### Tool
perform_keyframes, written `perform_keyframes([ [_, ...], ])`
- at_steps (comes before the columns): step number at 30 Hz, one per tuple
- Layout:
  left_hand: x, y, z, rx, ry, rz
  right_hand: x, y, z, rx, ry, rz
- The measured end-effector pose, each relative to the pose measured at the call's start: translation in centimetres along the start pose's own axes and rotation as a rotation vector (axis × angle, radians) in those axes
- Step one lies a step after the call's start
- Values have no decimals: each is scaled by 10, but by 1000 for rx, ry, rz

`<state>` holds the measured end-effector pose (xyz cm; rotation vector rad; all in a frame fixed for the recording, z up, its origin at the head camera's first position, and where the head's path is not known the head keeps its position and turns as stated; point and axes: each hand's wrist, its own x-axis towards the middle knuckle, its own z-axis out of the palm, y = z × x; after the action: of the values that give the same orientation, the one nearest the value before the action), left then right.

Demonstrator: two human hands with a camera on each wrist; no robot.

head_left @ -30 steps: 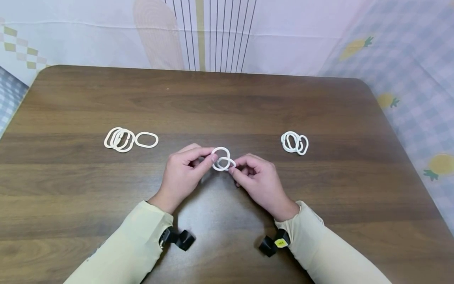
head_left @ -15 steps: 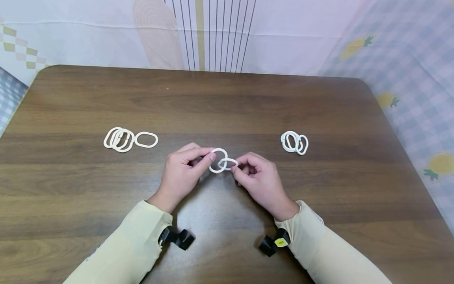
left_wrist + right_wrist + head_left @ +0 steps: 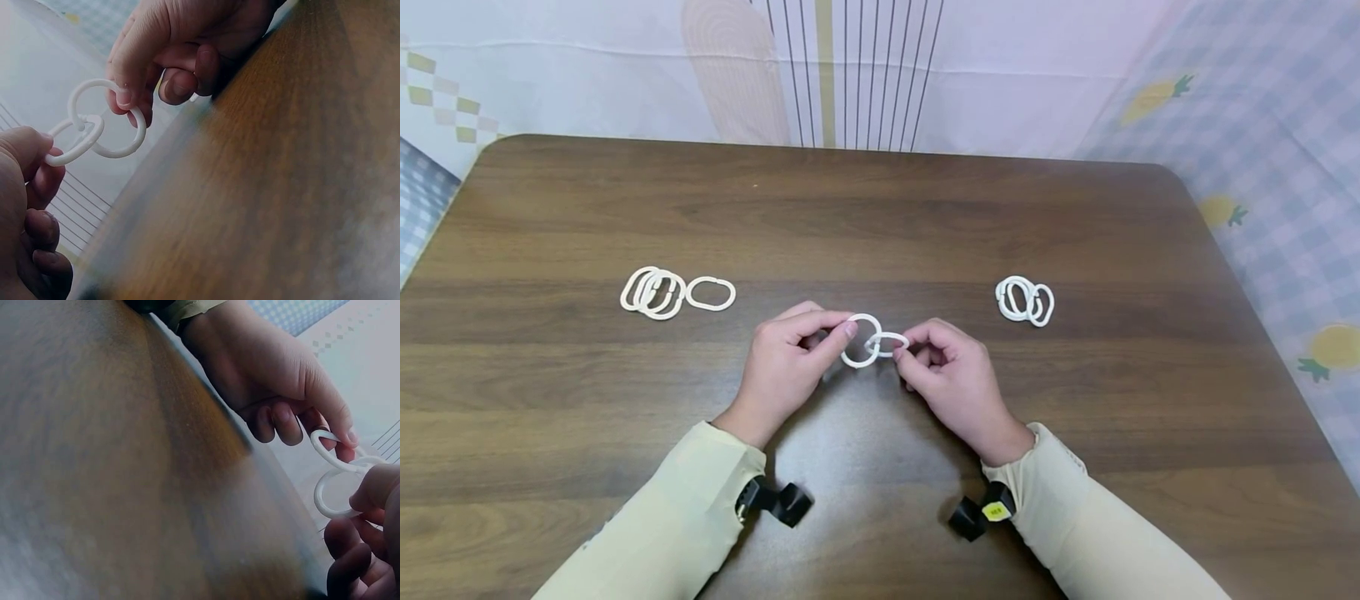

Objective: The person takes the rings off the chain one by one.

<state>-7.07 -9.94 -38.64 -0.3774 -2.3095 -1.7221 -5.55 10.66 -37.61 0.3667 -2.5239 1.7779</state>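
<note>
Two white plastic rings are linked through each other above the middle of the table, between the two hands. My left hand pinches the left ring between thumb and index finger. With thumb and index finger too, my right hand pinches the right ring at its outer end. Seen from the left wrist, the left hand's ring passes through the right hand's ring, and a gap in a ring appears near where they cross. The right wrist view shows both rings partly covered by fingers.
Several overlapping white rings lie on the wooden table at left, with an oval ring beside them. A smaller group of white rings lies at right. Patterned cloth hangs behind the table.
The right hand's ring has shifted right and the left hand's ring slightly left, so they overlap less and meet near their edges. Both grips stay the same.
</note>
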Motion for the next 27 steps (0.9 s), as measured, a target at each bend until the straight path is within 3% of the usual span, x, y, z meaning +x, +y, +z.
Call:
perform_keyframes([
  [20, 1, 0, -1, -5, -9, -51, 0, 1, -1, -27, 8, -50],
  [27, 2, 0, 0, -9, -2, -64, 1, 0, 0, 0, 38, -28],
])
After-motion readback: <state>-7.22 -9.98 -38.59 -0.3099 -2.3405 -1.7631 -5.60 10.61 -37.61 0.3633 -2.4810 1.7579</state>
